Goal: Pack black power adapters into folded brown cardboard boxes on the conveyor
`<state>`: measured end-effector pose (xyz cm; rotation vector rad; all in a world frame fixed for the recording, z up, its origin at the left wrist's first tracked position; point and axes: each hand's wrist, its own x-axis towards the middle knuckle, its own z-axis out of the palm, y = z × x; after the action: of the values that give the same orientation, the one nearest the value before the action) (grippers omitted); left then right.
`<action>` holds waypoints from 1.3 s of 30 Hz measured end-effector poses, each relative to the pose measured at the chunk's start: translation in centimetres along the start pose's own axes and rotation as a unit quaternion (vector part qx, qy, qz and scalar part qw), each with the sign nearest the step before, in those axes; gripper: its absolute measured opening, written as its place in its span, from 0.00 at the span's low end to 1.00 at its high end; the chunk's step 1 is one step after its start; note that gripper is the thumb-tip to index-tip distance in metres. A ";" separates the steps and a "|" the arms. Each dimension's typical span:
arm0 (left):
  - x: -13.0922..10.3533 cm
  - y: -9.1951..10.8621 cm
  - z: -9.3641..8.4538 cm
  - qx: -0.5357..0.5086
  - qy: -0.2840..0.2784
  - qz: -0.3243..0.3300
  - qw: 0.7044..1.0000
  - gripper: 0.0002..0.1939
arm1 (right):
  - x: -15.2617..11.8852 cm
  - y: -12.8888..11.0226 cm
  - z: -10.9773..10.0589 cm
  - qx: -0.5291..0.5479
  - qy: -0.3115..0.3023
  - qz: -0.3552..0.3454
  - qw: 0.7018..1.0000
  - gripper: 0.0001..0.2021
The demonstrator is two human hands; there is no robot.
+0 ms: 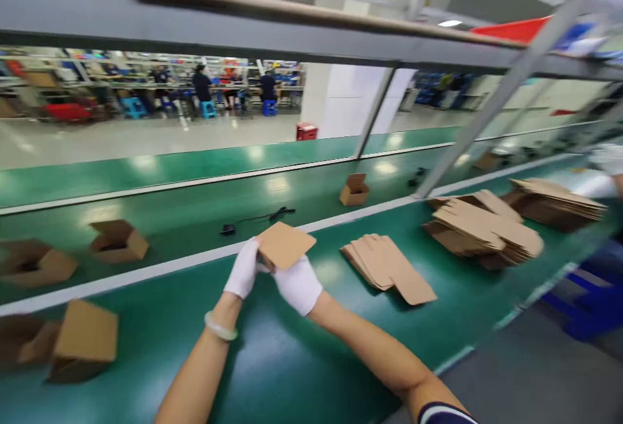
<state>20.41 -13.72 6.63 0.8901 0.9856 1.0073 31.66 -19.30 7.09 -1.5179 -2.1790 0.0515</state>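
Note:
A small brown cardboard box [286,245] is held up over the green work surface [272,352], one flat face toward me. My left hand [243,269], in a white glove, grips its left side. My right hand [298,284], gloved too, holds it from below and the right; its fingertips are partly hidden behind the cardboard. Right of my hands lies a small stack of flat folded cartons [389,267]. Beyond the box, a black adapter with a cable [228,229] rests on the green belt [185,219].
Open boxes [117,242] stand on the belt at left, and another box [354,190] stands farther back. Cardboard [85,336] is near at left. Larger carton stacks [481,229] lie at right. A slanted metal post [496,86] and an overhead beam [243,28] frame the line.

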 end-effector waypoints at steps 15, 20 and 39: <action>11.0 -0.2 -14.7 0.584 0.222 0.046 0.779 0.30 | 0.3 4.9 -3.8 -0.253 -0.263 0.158 0.917 0.12; 11.4 -0.2 -15.5 0.558 0.200 0.083 0.801 0.15 | 2.2 2.3 -1.9 -0.223 -0.211 0.091 0.947 0.15; 5.6 6.3 -10.1 -0.184 0.070 0.319 0.927 0.17 | 10.4 0.6 9.0 0.038 -0.145 0.026 0.988 0.10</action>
<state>10.50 -5.22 8.06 0.8413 0.5852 1.7655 25.75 -7.69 2.76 -1.6075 -2.3274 0.3908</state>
